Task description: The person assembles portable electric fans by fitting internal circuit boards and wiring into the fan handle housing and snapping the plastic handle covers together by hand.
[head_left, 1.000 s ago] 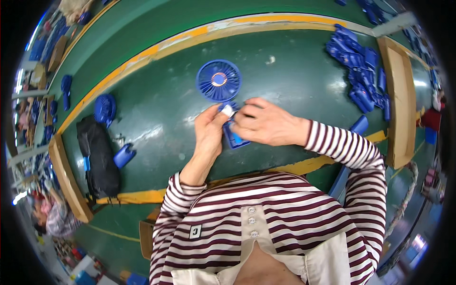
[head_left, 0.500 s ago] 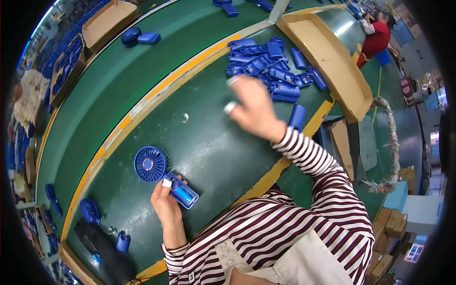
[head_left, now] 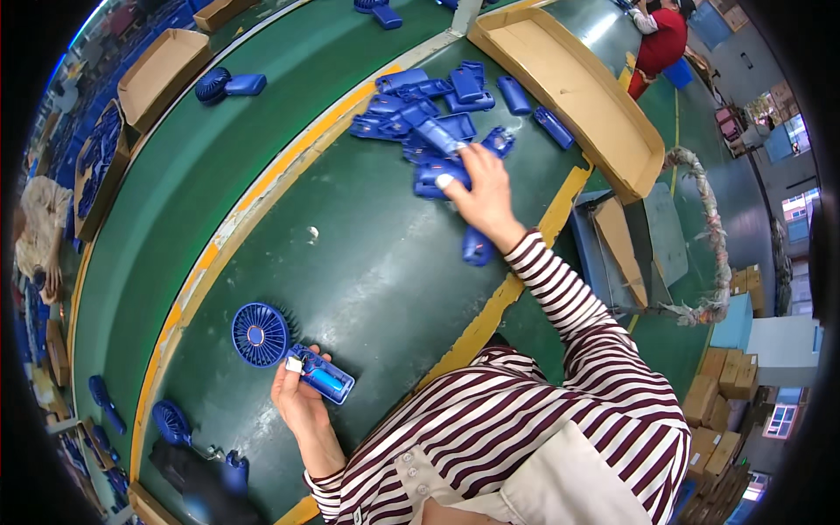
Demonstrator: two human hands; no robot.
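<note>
Currently | left hand (head_left: 300, 407) closed around handheld fan (head_left: 256, 335) near its neck, over green workbench (head_left: 376, 271) | handle uncovered, blue battery (head_left: 326, 379) seated | right hand (head_left: 484, 197) part-curled at blue handle shells (head_left: 411, 109), hold unclear

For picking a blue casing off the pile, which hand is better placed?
Likely the right hand: it is at the pile of blue casings. The left hand is farther off and occupied, holding the opened handle of a blue fan.
</note>
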